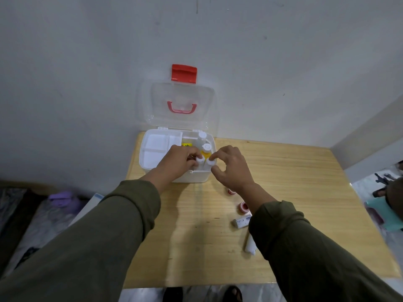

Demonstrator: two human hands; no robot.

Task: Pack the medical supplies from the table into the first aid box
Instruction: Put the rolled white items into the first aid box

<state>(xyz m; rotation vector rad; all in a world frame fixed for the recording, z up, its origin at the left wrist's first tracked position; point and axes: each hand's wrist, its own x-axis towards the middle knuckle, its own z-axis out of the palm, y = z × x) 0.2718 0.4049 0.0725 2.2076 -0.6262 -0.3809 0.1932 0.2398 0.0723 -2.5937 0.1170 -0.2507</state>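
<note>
The white first aid box (197,177) stands open at the far edge of the wooden table (294,184), its clear lid (152,101) leaning on the wall. Several white-capped bottles (206,147) stand in its right half; a white tray (156,147) fills the left. My left hand (177,161) is closed around a small white-capped bottle (200,161) inside the box. My right hand (232,168) hovers at the box's right front corner, a fingertip touching another small bottle cap (210,161). On the table lie two red-and-white tape rolls (243,206), a labelled white bandage roll (242,222) and a white tube (250,246).
The table sits in a wall corner. A bed with a purple object (62,198) lies to the left. Clutter and a teal item (386,212) are on the floor to the right. Dark shoes (233,294) show below the table's near edge.
</note>
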